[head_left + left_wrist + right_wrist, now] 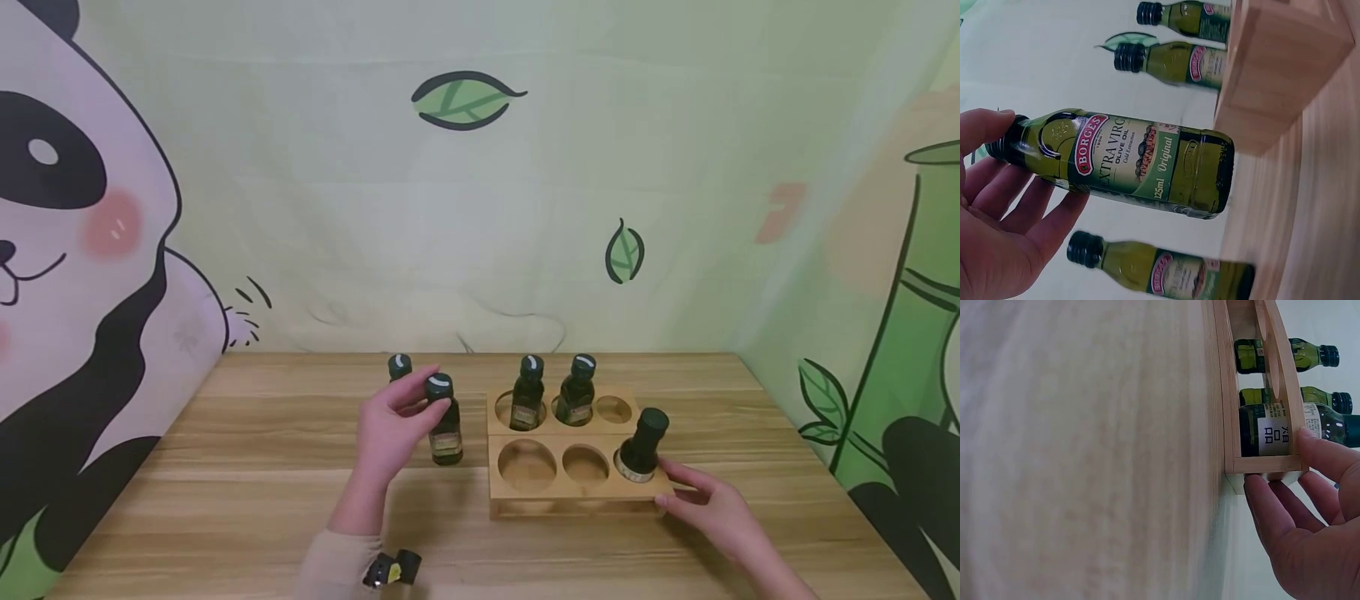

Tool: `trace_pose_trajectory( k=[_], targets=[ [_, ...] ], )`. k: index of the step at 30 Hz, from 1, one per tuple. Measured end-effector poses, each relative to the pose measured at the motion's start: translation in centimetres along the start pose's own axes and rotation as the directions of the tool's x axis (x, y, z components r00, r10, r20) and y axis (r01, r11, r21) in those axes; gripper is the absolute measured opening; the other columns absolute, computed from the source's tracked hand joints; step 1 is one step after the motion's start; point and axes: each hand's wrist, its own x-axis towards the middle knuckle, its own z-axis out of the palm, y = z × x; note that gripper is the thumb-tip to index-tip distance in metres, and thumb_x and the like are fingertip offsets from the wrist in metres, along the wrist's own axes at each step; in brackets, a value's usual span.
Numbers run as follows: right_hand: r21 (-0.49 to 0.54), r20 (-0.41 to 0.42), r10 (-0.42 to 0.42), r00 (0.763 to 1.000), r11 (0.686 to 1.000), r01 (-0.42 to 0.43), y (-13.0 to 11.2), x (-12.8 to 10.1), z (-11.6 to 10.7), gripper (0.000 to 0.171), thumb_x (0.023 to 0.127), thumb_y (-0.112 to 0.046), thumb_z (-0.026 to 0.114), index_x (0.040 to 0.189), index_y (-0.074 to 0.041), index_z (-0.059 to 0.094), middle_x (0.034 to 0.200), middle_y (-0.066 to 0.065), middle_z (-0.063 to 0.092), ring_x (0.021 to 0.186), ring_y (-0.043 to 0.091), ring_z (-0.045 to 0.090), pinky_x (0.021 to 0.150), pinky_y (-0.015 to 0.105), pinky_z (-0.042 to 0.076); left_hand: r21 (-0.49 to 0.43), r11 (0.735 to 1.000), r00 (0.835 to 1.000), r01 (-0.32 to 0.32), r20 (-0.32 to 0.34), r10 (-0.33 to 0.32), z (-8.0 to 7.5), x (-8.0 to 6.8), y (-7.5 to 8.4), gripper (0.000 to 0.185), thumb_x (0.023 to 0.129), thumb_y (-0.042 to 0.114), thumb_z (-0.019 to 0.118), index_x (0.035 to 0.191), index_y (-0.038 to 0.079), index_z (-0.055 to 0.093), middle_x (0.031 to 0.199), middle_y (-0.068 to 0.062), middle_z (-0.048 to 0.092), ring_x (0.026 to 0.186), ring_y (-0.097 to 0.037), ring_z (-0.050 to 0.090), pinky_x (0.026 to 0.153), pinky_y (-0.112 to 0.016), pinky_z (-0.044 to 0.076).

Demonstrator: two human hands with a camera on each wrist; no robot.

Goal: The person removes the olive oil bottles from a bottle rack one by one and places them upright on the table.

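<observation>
My left hand (392, 423) pinches the neck and cap of a small extra virgin olive oil bottle (446, 443). That bottle is upright, left of the wooden bottle rack (559, 437); its label reads Borges in the left wrist view. Another matching olive oil bottle (1191, 272) stands behind the left hand. At the rack's right end, my right hand (708, 507) grips the corner, thumb on the upper board and fingers against the end. Two olive oil bottles, one at back left (528, 400) and one at back middle (577, 396), sit in holes. A taller-capped dark bottle (643, 442) fills the front right hole.
The rack's front left hole (527, 465), front middle hole (586, 465) and back right hole (613, 409) hold no bottle. Wood-grain tabletop (225, 500) spreads under everything. Behind it hangs a cloth backdrop (337, 208) printed with a panda and leaves.
</observation>
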Motion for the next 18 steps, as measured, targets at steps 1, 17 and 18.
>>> trace_pose_trajectory(
  k=[1, 17, 18],
  targets=[
    [0.003, 0.000, 0.002, 1.000, 1.000, -0.002, 0.0, 0.0, 0.0, 0.065, 0.087, -0.022, 0.078, 0.142, -0.001, 0.050, 0.145, 0.023, 0.047, 0.115, 0.038, 0.060, 0.086, 0.031, 0.055, 0.009, 1.000, 1.000, 0.007, 0.003, -0.007, -0.2, 0.0, -0.1, 0.041, 0.082, 0.006, 0.080, 0.122, 0.010, 0.072, 0.110, -0.013, 0.072, 0.100, -0.025, 0.069, 0.086, -0.038, 0.057],
    [0.003, -0.001, 0.006, 1.000, 1.000, -0.006, -0.2, -0.2, 0.1, 0.068, 0.085, -0.027, 0.080, 0.142, -0.002, 0.051, 0.145, 0.023, 0.046, 0.115, 0.039, 0.060, 0.088, 0.037, 0.055, 0.088, 0.994, 0.998, 0.058, -0.007, -0.057, -3.6, 0.4, -2.1, 0.042, 0.082, 0.001, 0.079, 0.123, 0.006, 0.070, 0.111, -0.018, 0.071, 0.103, -0.029, 0.068, 0.086, -0.038, 0.057],
    [0.004, -0.001, 0.008, 1.000, 1.000, -0.008, -0.2, -0.2, 0.1, 0.068, 0.086, -0.027, 0.079, 0.142, -0.002, 0.051, 0.145, 0.023, 0.046, 0.116, 0.039, 0.060, 0.088, 0.037, 0.055, 0.089, 0.994, 0.998, 0.061, -0.008, -0.061, -3.8, 0.4, -2.2, 0.042, 0.082, 0.001, 0.078, 0.123, 0.006, 0.070, 0.112, -0.019, 0.071, 0.103, -0.029, 0.068, 0.085, -0.037, 0.057]
  ],
)
